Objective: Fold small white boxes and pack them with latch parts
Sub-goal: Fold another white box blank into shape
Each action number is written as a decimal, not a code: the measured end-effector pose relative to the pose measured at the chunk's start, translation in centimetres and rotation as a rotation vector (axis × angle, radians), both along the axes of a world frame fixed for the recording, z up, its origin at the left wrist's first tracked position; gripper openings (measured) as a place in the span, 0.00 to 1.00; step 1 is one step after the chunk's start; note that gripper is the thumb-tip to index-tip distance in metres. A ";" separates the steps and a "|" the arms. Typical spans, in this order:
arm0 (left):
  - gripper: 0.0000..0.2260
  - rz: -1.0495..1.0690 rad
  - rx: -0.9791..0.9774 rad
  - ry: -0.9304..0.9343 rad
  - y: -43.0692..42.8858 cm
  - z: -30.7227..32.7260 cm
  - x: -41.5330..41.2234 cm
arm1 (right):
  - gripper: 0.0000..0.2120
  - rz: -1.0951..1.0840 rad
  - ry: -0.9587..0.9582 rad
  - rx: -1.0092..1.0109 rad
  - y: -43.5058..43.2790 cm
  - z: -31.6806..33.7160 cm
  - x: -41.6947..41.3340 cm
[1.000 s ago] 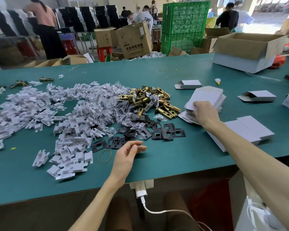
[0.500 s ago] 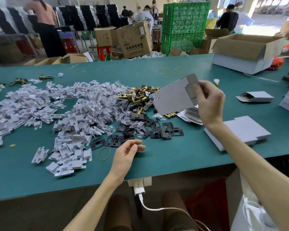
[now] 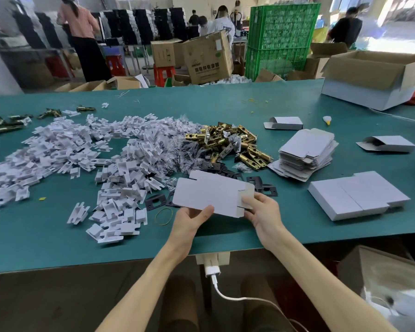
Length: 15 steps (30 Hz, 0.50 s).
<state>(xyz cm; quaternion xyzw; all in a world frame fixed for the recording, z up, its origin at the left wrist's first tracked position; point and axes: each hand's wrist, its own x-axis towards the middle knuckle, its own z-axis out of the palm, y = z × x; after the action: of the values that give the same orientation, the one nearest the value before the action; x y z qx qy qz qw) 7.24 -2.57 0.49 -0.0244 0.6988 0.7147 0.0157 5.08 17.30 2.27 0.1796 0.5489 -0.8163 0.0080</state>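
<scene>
A flat, unfolded white box blank (image 3: 211, 195) is held just above the green table (image 3: 225, 104) near its front edge. My left hand (image 3: 192, 220) pinches its lower left edge and my right hand (image 3: 261, 212) grips its right flap. A stack of flat blanks (image 3: 308, 149) lies to the right. Brass latch parts (image 3: 228, 143) are heaped behind the blank, with black strike plates (image 3: 157, 201) partly hidden under it. A big spread of white plastic pieces (image 3: 82, 154) and small clear bags (image 3: 177, 133) covers the left.
Closed white boxes (image 3: 355, 195) sit at the right front, two half-folded boxes (image 3: 285, 122) (image 3: 388, 144) farther back. An open cardboard carton (image 3: 374, 77) stands far right. A rubber band (image 3: 164, 216) lies by my left hand. People, crates and cartons are beyond the table.
My right hand lifted one blank off the stack and brought it down toward me. My left hand rose from the table and took hold of the blank's left edge.
</scene>
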 end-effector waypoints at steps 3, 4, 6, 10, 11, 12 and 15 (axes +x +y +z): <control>0.24 -0.098 0.189 -0.005 -0.5 -0.2 -0.3 | 0.15 0.057 0.010 -0.010 0.0 -0.2 0.4; 0.23 -0.121 0.227 -0.002 -0.6 0.0 -0.3 | 0.17 0.080 0.014 -0.010 0.0 -0.2 0.5; 0.24 -0.139 0.265 0.001 -0.6 0.1 -0.3 | 0.20 0.112 0.012 -0.007 0.1 -0.1 0.7; 0.33 -0.134 0.445 -0.059 -0.7 0.3 -0.4 | 0.23 0.188 -0.008 0.013 0.4 0.1 0.7; 0.38 -0.156 0.476 -0.068 -0.9 0.3 -0.4 | 0.24 0.221 -0.012 -0.010 0.6 0.1 0.6; 0.43 -0.189 0.496 -0.071 -1.2 0.3 -0.5 | 0.24 0.264 -0.012 -0.039 0.8 0.1 0.5; 0.46 -0.285 0.489 -0.082 -1.6 0.1 -0.5 | 0.24 0.366 -0.006 -0.078 1.2 0.0 0.3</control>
<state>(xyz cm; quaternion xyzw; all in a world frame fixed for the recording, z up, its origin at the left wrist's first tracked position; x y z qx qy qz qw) 6.70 -4.17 0.61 0.0497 0.5008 0.8511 0.1494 5.38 18.52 2.31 0.0785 0.5402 -0.8215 0.1651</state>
